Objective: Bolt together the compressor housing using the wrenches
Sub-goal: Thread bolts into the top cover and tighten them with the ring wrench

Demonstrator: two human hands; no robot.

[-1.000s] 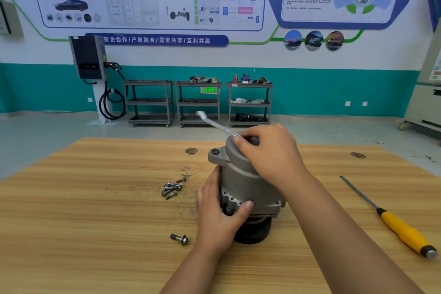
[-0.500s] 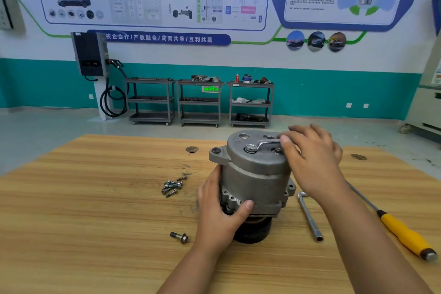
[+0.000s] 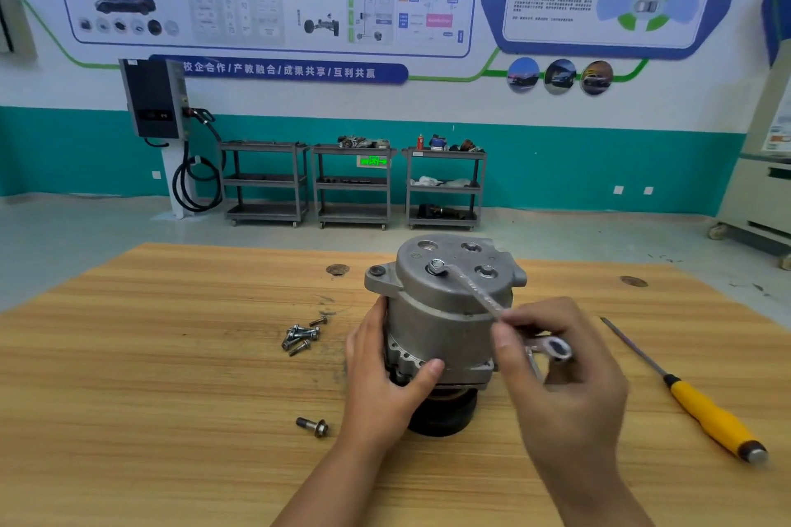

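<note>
Two hands work in the head view: the left hand curls round the lower side of the compressor housing, thumb on its front. The right hand pinches the wrench handle with bent fingers, ring end on a top bolt. The housing stands upright, mid-table.

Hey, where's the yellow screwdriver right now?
In the head view, the yellow-handled screwdriver lies on the wooden table at the right, to the right of the right hand that holds the wrench.
</note>
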